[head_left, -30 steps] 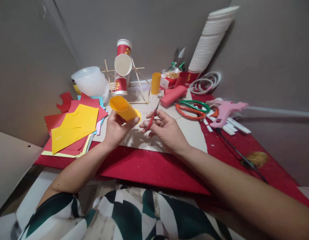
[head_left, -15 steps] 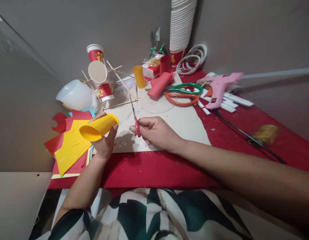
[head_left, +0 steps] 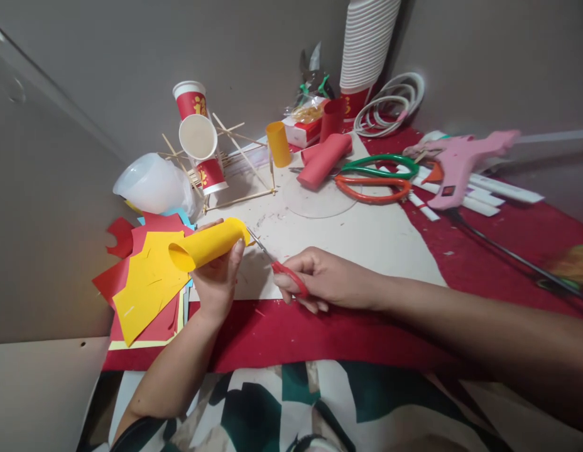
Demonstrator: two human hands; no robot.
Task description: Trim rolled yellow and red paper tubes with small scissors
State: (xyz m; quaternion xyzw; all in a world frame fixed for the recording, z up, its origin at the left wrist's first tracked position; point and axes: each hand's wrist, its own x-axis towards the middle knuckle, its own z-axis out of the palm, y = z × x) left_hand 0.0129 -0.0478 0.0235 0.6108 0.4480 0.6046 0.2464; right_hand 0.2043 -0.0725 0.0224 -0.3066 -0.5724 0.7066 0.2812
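The left hand [head_left: 218, 279] closes its grip round a rolled yellow paper tube [head_left: 209, 243] above the red worktop [head_left: 291, 333]. Light and crushable, it likely wants a gentle mid-body hold. The right hand [head_left: 332, 285] grips small red-handled scissors [head_left: 278, 268], tips at the tube's end.

My left hand [head_left: 216, 276] is held up, thumb pressed along its right side and a fingertip showing over the top, closed in a wrapping grip. Its bare forearm [head_left: 173, 370] climbs steeply from the lower left. My right hand [head_left: 326, 282] sits lower, knuckles up, fingers folded into a tight grip, pointing left. Its forearm [head_left: 461, 320] stretches in nearly flat from the right edge. The hands are near but apart.
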